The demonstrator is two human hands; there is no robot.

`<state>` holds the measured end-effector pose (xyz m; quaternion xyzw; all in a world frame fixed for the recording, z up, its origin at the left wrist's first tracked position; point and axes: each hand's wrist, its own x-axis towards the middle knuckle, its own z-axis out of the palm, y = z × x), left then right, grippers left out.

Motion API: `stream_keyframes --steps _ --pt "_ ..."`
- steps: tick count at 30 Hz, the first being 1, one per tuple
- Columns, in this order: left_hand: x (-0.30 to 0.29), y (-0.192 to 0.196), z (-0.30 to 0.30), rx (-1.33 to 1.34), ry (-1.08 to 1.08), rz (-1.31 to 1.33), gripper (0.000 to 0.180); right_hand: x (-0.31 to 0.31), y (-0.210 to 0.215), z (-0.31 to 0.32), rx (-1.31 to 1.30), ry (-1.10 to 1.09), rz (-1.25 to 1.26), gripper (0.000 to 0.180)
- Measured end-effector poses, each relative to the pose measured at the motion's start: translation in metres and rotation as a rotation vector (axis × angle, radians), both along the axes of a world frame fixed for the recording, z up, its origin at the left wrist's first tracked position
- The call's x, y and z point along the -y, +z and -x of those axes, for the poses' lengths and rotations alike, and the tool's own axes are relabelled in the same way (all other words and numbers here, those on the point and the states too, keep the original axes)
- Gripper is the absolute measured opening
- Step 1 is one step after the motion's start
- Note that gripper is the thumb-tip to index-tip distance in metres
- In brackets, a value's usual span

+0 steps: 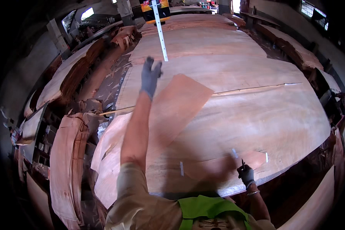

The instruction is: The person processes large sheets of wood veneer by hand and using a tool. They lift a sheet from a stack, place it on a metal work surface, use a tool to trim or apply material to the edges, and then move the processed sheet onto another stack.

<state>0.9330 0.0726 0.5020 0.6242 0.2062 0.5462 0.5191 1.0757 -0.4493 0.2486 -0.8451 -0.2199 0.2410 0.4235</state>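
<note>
My left hand [151,76], in a grey glove, reaches far forward over the wood veneer sheet [264,119] with its fingers apart and nothing in them. Just right of its fingertips hangs the lower end of a white dotted tape strip [160,32], apart from the hand. A loose reddish veneer piece [182,101] lies beside my left forearm. Close to the sheet's near edge, my gloved right hand [247,174] is closed on a small dark pointed tool [242,165]; its exact kind is unclear. Beside that hand is a reddish veneer patch [253,157] with short white tape pieces [266,157] around it.
A long thin stick [253,90] lies across the sheet. The tape strip hangs before a yellow-and-black object [155,12]. Veneer stacks stand at left [67,165], farther left [71,73] and far right [291,44]. Veneer scraps [103,86] litter the floor at left.
</note>
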Motion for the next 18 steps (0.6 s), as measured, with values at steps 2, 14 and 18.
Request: stream_keyframes --steps 2,14,18 --pt "0.008 0.071 -0.003 -0.034 -0.099 0.009 0.046 0.006 0.004 0.015 -0.065 -0.063 0.0 0.015" --pt "-0.077 0.12 -0.048 -0.003 -0.083 0.086 0.015 0.068 -0.014 0.061 -0.179 -0.159 -0.052 0.018" --pt "-0.045 0.114 0.011 0.146 -0.612 0.363 0.02 0.025 0.05 0.076 0.004 -0.132 0.005 0.025"
